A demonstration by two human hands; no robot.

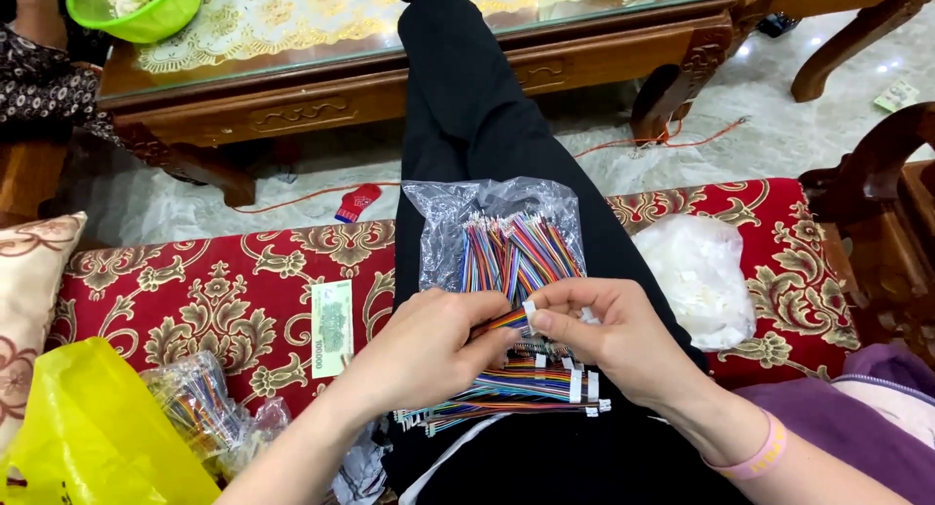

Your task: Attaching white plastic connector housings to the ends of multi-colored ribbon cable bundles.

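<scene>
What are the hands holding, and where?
Both hands pinch one rainbow wire strip: left hand on the wires, right hand at its white plug end.

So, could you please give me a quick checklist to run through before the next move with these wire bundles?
1. Left hand grips the multicoloured wire bundle: ok.
2. Right hand pinches the white connector: ok.
3. Connector fully seated: cannot tell.
4. Finished harnesses stacked on the lap: ok.
5. Clear bag of wires open and within reach: ok.
6. White bag of parts close beside the right arm: ok.
</scene>
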